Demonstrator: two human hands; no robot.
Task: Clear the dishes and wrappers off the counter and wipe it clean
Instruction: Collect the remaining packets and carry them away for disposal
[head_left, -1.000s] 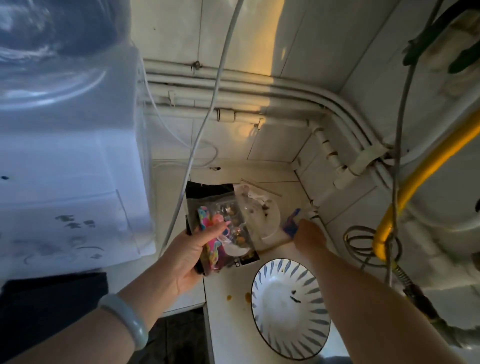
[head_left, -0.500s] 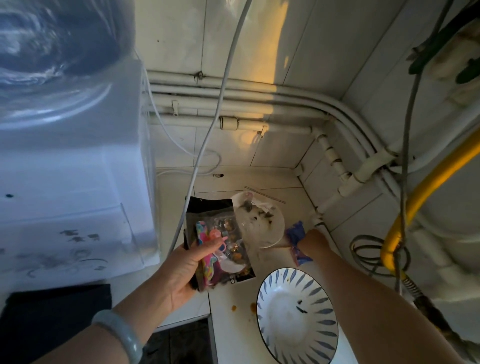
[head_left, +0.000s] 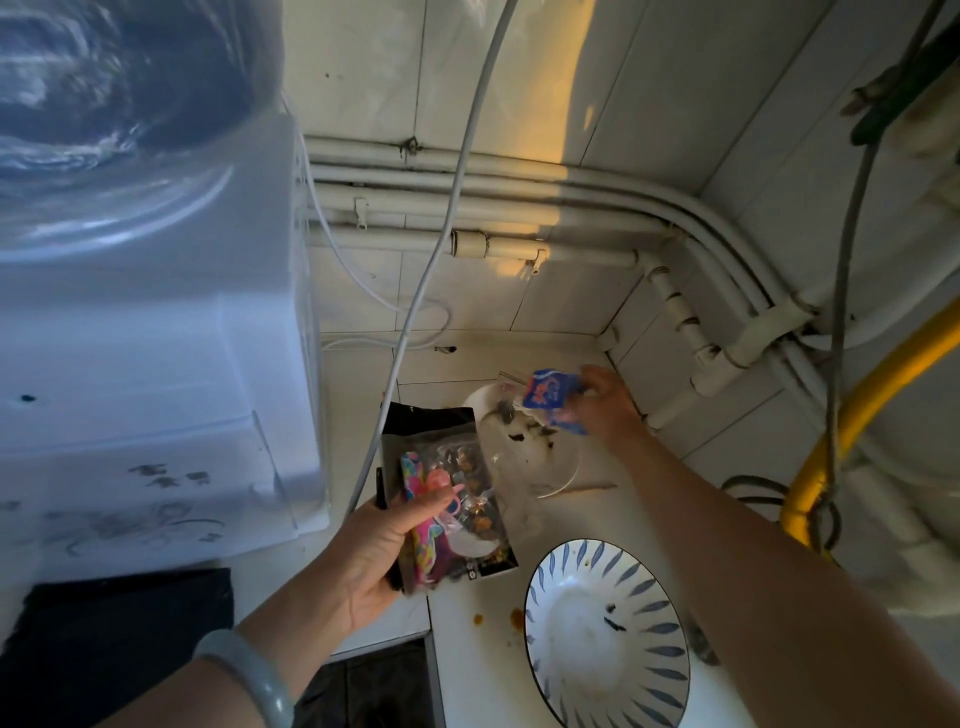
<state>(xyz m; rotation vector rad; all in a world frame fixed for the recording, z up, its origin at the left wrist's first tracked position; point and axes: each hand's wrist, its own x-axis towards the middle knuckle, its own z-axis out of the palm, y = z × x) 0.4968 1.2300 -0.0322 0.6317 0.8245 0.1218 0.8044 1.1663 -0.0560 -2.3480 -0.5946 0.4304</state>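
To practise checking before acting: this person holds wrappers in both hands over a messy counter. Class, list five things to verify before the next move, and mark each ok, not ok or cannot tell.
1. Right hand pinches the blue wrapper: ok.
2. Blue wrapper lifted free of the white plate: cannot tell.
3. Left hand grips the snack packets, thumb across the front: ok.
4. Dishes off the counter: not ok; the white plate and the blue-patterned bowl stand on it.
5. Counter wiped: not ok; orange spots lie beside the bowl.
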